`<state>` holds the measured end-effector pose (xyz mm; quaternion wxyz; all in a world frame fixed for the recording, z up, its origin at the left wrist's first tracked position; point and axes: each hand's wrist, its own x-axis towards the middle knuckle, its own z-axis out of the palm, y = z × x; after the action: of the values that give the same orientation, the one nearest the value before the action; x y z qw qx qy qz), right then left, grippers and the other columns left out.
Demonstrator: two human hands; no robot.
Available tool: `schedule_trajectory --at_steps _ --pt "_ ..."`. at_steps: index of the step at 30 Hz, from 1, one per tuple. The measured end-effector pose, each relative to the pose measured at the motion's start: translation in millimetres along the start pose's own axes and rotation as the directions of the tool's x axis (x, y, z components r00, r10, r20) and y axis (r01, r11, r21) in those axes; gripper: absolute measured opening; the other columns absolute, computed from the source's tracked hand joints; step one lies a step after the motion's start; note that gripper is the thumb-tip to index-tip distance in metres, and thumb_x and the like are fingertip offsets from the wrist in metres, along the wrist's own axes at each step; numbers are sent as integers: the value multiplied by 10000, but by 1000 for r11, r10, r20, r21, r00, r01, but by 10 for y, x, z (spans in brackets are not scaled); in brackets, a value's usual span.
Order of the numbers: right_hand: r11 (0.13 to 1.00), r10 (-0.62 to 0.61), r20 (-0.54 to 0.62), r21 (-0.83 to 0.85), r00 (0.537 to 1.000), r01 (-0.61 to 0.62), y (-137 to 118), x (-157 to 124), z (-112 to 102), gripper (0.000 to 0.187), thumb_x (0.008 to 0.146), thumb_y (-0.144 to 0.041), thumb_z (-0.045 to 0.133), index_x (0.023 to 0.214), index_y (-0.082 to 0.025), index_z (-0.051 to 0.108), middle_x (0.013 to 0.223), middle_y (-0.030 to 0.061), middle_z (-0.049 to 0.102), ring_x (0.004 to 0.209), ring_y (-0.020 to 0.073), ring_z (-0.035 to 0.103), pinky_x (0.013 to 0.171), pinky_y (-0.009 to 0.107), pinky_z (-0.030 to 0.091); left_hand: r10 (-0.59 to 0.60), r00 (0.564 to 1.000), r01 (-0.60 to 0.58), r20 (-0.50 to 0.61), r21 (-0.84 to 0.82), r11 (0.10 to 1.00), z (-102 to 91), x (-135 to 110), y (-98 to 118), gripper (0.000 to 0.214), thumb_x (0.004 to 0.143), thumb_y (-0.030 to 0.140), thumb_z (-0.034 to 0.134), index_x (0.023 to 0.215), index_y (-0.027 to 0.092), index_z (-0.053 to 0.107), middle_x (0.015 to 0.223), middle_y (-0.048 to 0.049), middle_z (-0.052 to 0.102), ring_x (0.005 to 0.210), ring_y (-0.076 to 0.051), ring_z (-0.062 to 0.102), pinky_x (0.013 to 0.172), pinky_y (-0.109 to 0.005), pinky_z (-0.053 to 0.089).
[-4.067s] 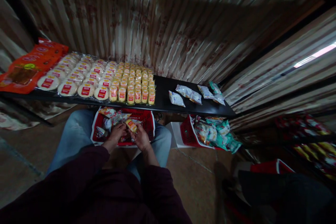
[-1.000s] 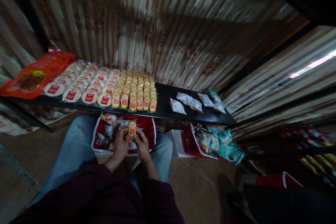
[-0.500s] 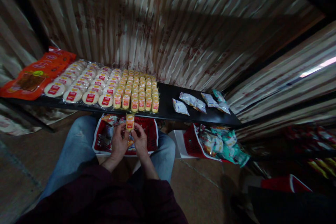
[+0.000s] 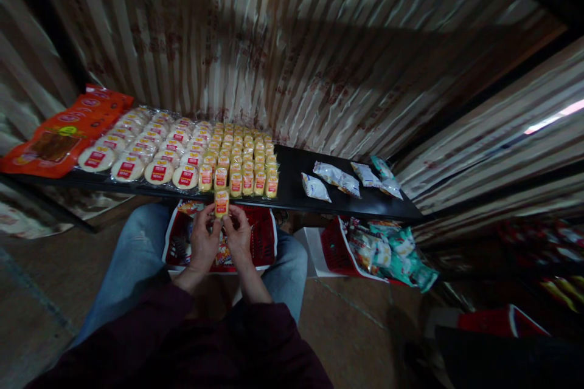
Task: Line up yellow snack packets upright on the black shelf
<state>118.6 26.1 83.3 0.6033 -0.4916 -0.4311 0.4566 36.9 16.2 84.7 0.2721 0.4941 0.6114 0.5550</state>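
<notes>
Between my left hand (image 4: pixel 204 239) and my right hand (image 4: pixel 238 235), a small wrapped snack cake (image 4: pixel 221 203) with a red and yellow label is held upright by the fingertips. Both hands are closed on its lower sides, above a red basket (image 4: pixel 266 237) between my knees. Just beyond the cake is the front edge of a black shelf (image 4: pixel 292 179). Rows of similar small yellow wrapped cakes (image 4: pixel 247 182) stand on it. To their left lie rows of round white wrapped cakes (image 4: pixel 159 171) with red labels.
An orange snack bag (image 4: pixel 61 134) lies at the shelf's left end. Several white packets (image 4: pixel 316 187) are scattered on the right part. A second red basket (image 4: pixel 332 249) below holds teal and clear packets (image 4: pixel 404 255). A striped curtain (image 4: pixel 274 48) hangs behind.
Both hands have lifted the small cake slightly up and to the left, closer to the front row on the shelf. The view has shifted a little.
</notes>
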Motion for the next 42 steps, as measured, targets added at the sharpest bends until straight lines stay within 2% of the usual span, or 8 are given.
schedule_trajectory --at_steps 5,11,16,26,32,42 --pt "998 -34 13 -47 999 35 14 53 65 237 807 -310 587 1020 -212 624 985 30 689 882 170 631 825 293 513 1 1000 -1 10 -18 1000 -10 87 -42 339 790 227 508 1123 192 560 1104 -91 594 906 -183 604 887 -367 491" --pt "945 -153 19 -291 988 152 -29 81 108 246 830 -254 560 1056 -220 650 1047 57 648 955 189 598 886 322 485 18 1000 -19 -11 -47 999 -35 162 -70 308 800 247 501 1095 178 558 1094 -94 610 921 -187 601 882 -361 493" --pt "871 -206 11 -454 979 188 -71 114 158 276 845 -256 546 1096 -222 654 1060 83 620 961 207 573 889 347 469 18 1000 -18 -20 -20 1000 -24 243 -47 295 808 252 503 1089 187 563 1058 -85 616 898 -183 604 854 -351 505" --pt "839 -291 12 -477 957 261 3 262 183 303 871 -240 493 1148 -205 612 1092 98 601 1008 207 562 937 360 458 104 994 -103 -14 38 994 59 431 -59 303 821 234 505 1115 189 568 1063 -90 608 924 -188 603 857 -360 510" --pt "812 -312 63 -501 948 300 -30 226 165 347 889 -217 438 1206 -193 577 1157 113 590 1082 216 535 975 384 442 150 989 -149 -14 75 986 80 464 -90 298 830 224 500 1120 191 563 1049 -84 605 909 -182 605 840 -351 513" --pt "786 -330 132 -510 935 350 24 279 147 436 879 -159 416 1290 -183 556 1269 122 568 1192 206 513 1059 383 415 240 969 -246 53 204 948 106 567 -142 324 854 194 467 1165 176 554 1109 -109 596 1010 -208 601 915 -369 490"
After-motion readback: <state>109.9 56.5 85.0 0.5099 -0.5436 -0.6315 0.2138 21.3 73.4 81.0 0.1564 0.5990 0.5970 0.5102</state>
